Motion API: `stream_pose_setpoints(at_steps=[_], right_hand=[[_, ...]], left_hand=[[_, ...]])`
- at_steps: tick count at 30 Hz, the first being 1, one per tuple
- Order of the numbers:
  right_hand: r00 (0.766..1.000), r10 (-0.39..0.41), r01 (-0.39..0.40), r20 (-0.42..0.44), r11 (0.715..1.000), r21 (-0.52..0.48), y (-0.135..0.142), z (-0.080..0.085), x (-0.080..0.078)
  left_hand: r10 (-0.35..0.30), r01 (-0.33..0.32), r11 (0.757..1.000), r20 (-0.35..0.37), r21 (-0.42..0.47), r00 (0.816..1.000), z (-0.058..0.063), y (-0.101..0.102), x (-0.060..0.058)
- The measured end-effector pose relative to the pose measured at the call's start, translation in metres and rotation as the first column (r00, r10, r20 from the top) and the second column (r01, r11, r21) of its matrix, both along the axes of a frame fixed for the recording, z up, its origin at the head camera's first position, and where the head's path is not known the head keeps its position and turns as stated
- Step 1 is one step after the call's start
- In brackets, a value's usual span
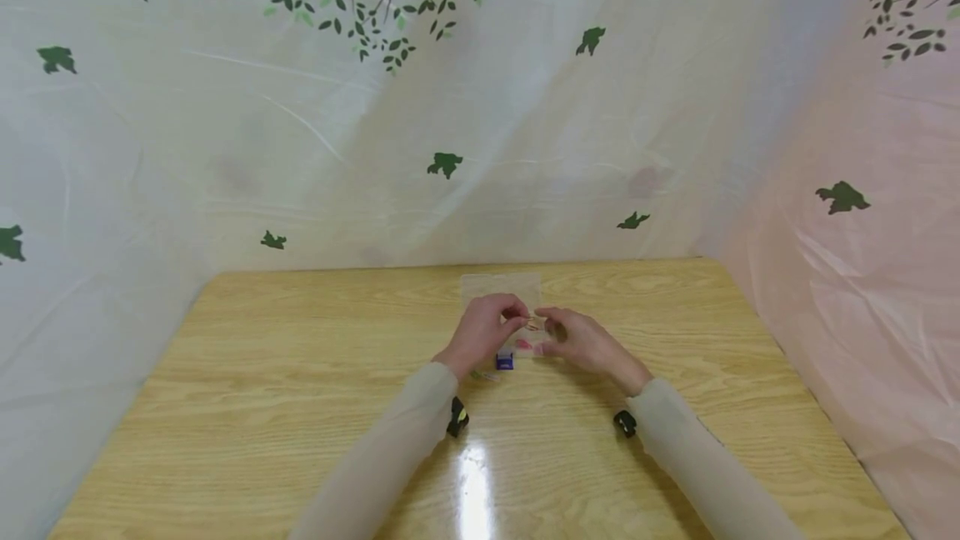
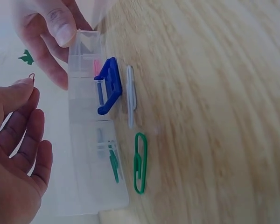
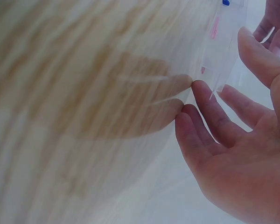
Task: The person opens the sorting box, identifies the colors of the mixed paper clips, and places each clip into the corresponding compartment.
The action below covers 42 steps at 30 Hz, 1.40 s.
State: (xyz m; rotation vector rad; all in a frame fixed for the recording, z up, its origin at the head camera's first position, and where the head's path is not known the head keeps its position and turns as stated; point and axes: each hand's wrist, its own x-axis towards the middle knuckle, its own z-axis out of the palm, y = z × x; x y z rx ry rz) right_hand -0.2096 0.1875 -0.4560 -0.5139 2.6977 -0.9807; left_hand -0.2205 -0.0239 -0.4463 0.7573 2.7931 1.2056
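My left hand (image 1: pixel 483 327) pinches a small red paper clip (image 2: pixel 32 76) between thumb and index finger, above a clear plastic box (image 2: pixel 91 186). Only a loop of that clip shows beyond the fingertips. My right hand (image 1: pixel 588 342) is at the box's right end, its fingers relaxed and slightly bent. Some of its fingertips touch the box's end and the tabletop. A blue latch (image 2: pixel 114 86) is on the box's front. Through the clear wall show a pink paper clip (image 1: pixel 522 344) and a green piece (image 2: pixel 114 163), partly blurred.
A white paper clip (image 2: pixel 131 98) and a green paper clip (image 2: pixel 140 163) lie on the wooden table (image 1: pixel 300 407) in front of the box. Behind the table hangs a pale curtain (image 1: pixel 525 207) with leaf prints. Another curtain (image 1: pixel 862 290) borders the right side.
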Motion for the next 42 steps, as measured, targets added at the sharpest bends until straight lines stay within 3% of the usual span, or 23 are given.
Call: stream_pose_setpoints(at_steps=[6, 13, 29, 36, 42], right_hand=[[1.0, -0.007, 0.007, 0.008, 1.0, -0.002, -0.002, 0.001, 0.001], [1.0, -0.001, 0.001, 0.0, 1.0, -0.001, -0.003, 0.001, 0.001], [1.0, 0.008, -0.008, -0.019, 1.0, -0.003, -0.004, -0.002, 0.001], [1.0, 0.0, 0.0, -0.01, 1.0, -0.001, -0.004, -0.002, 0.0], [1.0, -0.014, 0.014, 0.006, 1.0, 0.016, -0.003, 0.0, 0.0]], left_hand=[[-0.009, 0.009, 1.0, 0.027, -0.027, 1.0, -0.003, 0.003, -0.005], [-0.01, 0.01, 0.998, 0.01, -0.06, 1.0, -0.007, 0.006, -0.011], [-0.007, 0.008, 0.995, 0.008, -0.104, 1.0, -0.015, 0.008, -0.015], [0.003, -0.001, 0.998, 0.033, -0.058, 0.999, -0.007, 0.0, -0.009], [-0.004, 0.003, 0.999, -0.025, -0.035, 1.0, 0.004, -0.018, -0.005]])
